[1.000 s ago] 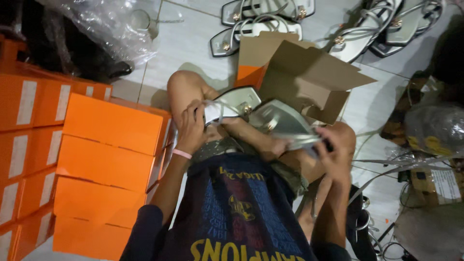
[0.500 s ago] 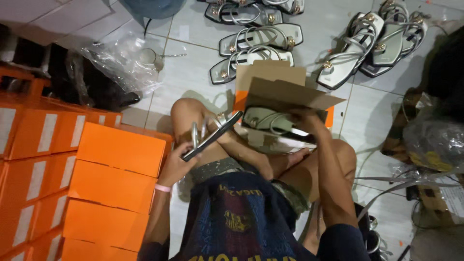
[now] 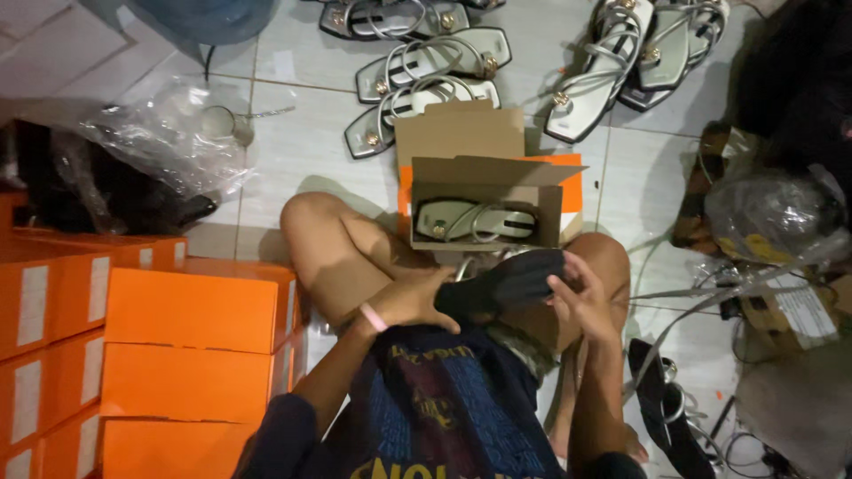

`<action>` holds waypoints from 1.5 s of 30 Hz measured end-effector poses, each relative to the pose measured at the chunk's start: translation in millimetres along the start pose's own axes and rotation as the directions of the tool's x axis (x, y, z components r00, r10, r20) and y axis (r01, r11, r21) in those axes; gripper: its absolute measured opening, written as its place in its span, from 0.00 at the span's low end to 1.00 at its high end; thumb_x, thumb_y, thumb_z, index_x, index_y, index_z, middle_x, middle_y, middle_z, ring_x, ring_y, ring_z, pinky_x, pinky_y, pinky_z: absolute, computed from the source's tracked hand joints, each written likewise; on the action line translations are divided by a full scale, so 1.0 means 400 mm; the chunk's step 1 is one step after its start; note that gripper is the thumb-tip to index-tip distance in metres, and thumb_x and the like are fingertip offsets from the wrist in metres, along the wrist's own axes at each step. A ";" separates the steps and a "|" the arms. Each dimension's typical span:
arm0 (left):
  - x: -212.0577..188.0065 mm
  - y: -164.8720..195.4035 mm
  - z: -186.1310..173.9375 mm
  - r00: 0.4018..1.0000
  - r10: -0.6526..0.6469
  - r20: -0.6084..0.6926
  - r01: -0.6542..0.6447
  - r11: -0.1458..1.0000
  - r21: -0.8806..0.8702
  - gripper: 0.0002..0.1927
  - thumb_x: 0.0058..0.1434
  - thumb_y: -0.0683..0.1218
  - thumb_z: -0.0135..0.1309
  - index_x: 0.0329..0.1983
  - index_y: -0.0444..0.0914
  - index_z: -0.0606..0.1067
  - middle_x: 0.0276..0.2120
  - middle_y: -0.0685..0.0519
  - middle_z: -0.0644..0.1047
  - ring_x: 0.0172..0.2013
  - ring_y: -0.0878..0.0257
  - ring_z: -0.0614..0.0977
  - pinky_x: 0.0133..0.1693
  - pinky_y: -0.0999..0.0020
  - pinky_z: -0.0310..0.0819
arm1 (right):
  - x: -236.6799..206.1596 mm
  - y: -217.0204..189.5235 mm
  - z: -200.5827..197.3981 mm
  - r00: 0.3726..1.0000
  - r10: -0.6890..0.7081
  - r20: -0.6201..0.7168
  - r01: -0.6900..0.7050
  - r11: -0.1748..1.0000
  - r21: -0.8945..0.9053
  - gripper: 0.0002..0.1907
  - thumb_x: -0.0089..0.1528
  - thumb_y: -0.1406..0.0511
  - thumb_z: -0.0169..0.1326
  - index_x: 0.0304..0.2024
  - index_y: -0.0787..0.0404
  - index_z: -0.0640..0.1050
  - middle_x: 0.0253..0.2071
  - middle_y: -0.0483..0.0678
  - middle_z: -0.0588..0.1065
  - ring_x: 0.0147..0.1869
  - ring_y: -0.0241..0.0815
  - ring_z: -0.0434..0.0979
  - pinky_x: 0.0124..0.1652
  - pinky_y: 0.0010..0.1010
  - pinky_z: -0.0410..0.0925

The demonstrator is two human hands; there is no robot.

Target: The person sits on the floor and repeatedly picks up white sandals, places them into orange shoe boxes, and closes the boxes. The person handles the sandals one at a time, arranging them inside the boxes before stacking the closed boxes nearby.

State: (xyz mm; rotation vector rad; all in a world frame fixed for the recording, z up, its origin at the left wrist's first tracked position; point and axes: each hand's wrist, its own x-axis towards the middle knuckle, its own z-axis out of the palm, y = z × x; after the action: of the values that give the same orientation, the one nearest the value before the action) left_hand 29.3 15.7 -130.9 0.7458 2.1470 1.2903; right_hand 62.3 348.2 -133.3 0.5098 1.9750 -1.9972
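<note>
Sandal [image 3: 515, 282], dark sole up, is gripped over a seated person's lap, the left hand [image 3: 410, 300] clasping its near-left end and the right hand [image 3: 581, 297] curled round its right end. Just beyond stands an open cardboard shoebox [image 3: 484, 191] with another sandal [image 3: 475, 220] inside. Orange boxes [image 3: 191, 350] are stacked at left; more silver sandals [image 3: 430, 75] lie on the far tiled floor [image 3: 293, 142].

Both hands meet low over the lap — left hand [image 3: 410, 300] curled with fingers closed, right hand [image 3: 581, 297] fingers bent inward, forearms angled toward each other.
</note>
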 end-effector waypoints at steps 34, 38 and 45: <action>0.073 -0.077 -0.187 0.893 -0.179 -0.412 0.205 0.979 0.018 0.20 0.56 0.48 0.64 0.48 0.32 0.76 0.65 0.39 0.67 0.56 0.45 0.78 0.56 0.58 0.74 | 0.168 -0.135 -0.009 0.979 -0.107 0.173 0.189 0.794 -0.578 0.39 0.64 0.64 0.54 0.75 0.47 0.57 0.64 0.53 0.71 0.59 0.46 0.77 0.51 0.37 0.72; 0.093 -0.075 -0.151 0.870 -0.015 -0.492 0.050 0.997 0.058 0.24 0.53 0.49 0.67 0.48 0.32 0.77 0.60 0.38 0.72 0.54 0.43 0.79 0.50 0.57 0.77 | 0.191 -0.167 -0.031 0.866 -0.328 0.377 0.499 0.614 -0.611 0.40 0.56 0.66 0.59 0.71 0.48 0.64 0.69 0.52 0.67 0.63 0.51 0.74 0.54 0.40 0.72; 0.155 -0.036 -0.161 0.880 -0.314 -0.356 0.428 0.849 0.310 0.29 0.52 0.57 0.65 0.55 0.42 0.78 0.54 0.44 0.78 0.50 0.47 0.82 0.50 0.55 0.76 | 0.263 -0.194 0.021 0.829 -0.310 0.465 0.533 0.186 -0.826 0.45 0.51 0.51 0.67 0.68 0.48 0.65 0.70 0.53 0.60 0.70 0.59 0.61 0.62 0.43 0.62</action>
State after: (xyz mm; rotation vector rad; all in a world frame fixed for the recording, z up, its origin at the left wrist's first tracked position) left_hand -61.1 13.2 -127.0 0.2467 2.6638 0.8209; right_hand -66.8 346.1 -109.9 -0.6051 2.8499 -0.5709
